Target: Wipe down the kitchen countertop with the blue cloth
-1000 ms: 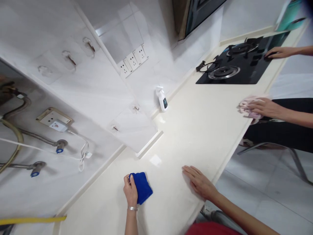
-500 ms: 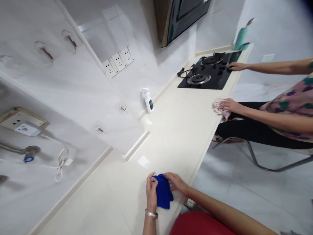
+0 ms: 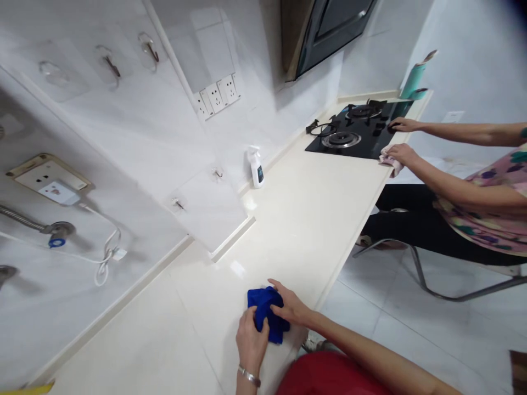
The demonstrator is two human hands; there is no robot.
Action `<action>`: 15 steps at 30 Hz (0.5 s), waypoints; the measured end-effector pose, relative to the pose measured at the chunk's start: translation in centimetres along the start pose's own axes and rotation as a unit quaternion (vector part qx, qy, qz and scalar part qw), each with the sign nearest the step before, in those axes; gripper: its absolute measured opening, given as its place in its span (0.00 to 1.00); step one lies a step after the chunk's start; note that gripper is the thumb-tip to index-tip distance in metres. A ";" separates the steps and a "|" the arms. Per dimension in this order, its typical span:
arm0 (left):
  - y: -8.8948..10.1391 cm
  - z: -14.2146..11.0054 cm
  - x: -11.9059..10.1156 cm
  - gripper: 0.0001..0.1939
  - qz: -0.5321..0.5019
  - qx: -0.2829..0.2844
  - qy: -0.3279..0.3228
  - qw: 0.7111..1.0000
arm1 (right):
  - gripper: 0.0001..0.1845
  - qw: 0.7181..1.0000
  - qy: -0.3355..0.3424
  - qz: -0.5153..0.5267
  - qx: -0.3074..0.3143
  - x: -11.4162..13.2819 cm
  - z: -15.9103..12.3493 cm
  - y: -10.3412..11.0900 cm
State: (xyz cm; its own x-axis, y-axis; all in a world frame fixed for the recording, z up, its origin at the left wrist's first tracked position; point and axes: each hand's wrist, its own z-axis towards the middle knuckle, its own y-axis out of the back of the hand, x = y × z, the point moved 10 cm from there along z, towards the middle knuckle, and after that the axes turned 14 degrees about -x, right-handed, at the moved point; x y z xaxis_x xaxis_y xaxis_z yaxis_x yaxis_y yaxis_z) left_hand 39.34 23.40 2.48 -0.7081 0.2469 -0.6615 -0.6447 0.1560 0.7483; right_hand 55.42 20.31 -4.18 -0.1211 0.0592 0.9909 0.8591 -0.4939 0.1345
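A crumpled blue cloth [image 3: 263,299] lies on the cream countertop [image 3: 206,329] close to the front edge. My left hand [image 3: 252,336], with a silver bracelet at the wrist, grips the cloth's near left part between thumb and fingers. On the other side, my right hand [image 3: 291,305] pinches its right edge, the index finger stretched along the top. Folds and fingers hide part of the cloth.
A white spray bottle [image 3: 256,167] stands against the wall. Beyond it is a black gas stove [image 3: 362,144]. To the right a seated person [image 3: 486,203] has one hand at the stove knobs and the other on a pink cloth [image 3: 391,160] at the counter's edge.
The blue cloth has been bunched and spread out toward the left, and my left hand has turned over its near side. The other person's pink cloth has moved toward the stove.
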 end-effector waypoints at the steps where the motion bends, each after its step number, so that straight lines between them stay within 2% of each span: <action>1: -0.6 -0.7 -0.4 0.20 -0.032 0.043 -0.005 0.999 | 0.38 0.998 0.046 -0.031 0.003 0.7 0.1 -0.2; 3: -1.1 -1.5 -0.8 0.19 -0.116 0.106 -0.001 0.988 | 0.31 0.994 0.092 -0.061 0.015 1.2 0.2 -0.5; 4: -0.6 -1.3 -0.4 0.20 -0.151 0.102 0.015 0.983 | 0.26 0.993 0.094 -0.066 0.019 1.1 0.2 -0.5; 7: 2.2 0.3 3.0 0.24 -0.164 -0.014 0.079 0.983 | 0.19 0.994 0.082 -0.071 0.016 0.8 0.4 0.1; 9: 3.2 1.2 4.4 0.23 -0.109 -0.056 0.060 0.991 | 0.20 0.995 0.075 -0.070 0.016 0.8 0.3 0.6; 12: 2.0 1.4 4.5 0.20 -0.031 -0.028 -0.009 0.999 | 0.20 0.994 0.077 -0.073 0.021 1.0 0.0 1.0; 15: 0.5 1.3 4.9 0.22 -0.006 -0.001 0.014 1.000 | 0.18 0.992 0.090 -0.084 0.017 1.4 -0.6 1.0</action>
State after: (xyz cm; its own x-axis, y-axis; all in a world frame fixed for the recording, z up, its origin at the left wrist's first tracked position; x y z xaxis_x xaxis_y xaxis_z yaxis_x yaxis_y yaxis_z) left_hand 35.91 25.95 -0.37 -0.7081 0.2185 -0.6715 -0.6538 0.1564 0.7404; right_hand 55.85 19.36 -2.64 -0.3479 -0.0193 0.9373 0.8356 -0.4597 0.3007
